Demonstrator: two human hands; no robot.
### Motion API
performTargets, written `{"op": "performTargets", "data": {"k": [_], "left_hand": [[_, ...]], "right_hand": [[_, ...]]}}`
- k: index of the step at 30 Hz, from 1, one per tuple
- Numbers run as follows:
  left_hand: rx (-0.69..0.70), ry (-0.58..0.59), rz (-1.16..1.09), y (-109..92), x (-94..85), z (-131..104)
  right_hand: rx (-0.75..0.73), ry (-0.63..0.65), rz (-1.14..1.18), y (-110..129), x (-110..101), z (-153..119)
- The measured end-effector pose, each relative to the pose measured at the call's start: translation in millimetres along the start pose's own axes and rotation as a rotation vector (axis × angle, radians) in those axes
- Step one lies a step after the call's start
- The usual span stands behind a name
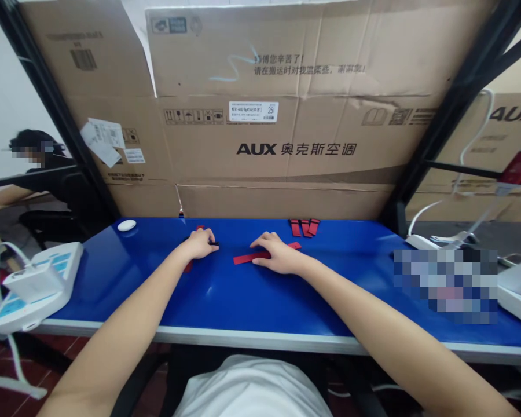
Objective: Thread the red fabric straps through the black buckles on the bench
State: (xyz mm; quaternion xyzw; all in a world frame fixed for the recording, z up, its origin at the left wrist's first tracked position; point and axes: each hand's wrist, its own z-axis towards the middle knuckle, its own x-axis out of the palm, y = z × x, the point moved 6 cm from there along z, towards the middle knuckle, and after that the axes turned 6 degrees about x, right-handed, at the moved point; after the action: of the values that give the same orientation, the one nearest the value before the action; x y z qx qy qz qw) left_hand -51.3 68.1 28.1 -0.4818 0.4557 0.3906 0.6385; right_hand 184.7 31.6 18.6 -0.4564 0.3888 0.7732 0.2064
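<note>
Right hand [278, 256] over red strip [244, 258] — cardboard [200, 152] behind, power strip [66, 253] leftward

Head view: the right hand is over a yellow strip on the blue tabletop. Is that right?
Not quite: the strip is red, not yellow, as the head view shows. The right hand is indeed over it on the blue tabletop.
</note>
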Motion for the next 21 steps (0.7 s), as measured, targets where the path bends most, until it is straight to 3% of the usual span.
{"op": "performTargets", "data": {"k": [5,8,11,15,21], "left_hand": [[0.103,-0.001,-0.273,-16,17.8,3],[0.239,-0.021,-0.521,-36,20.0,0],[0.341,0.04,-0.771,-59,19.5,-7],[0.36,0.138,-0.994,-80,16.3,-19],[0.338,0.128,-1.056,-87,14.6,-22]], "right_hand": [[0.1,0.043,0.112,3,10,5],[0.128,0.067,0.292,-7,5,4],[0.142,0.078,0.458,-19,-1,5],[0.121,0.095,0.579,-26,-8,4],[0.074,0.112,0.613,-26,-13,2]]}}
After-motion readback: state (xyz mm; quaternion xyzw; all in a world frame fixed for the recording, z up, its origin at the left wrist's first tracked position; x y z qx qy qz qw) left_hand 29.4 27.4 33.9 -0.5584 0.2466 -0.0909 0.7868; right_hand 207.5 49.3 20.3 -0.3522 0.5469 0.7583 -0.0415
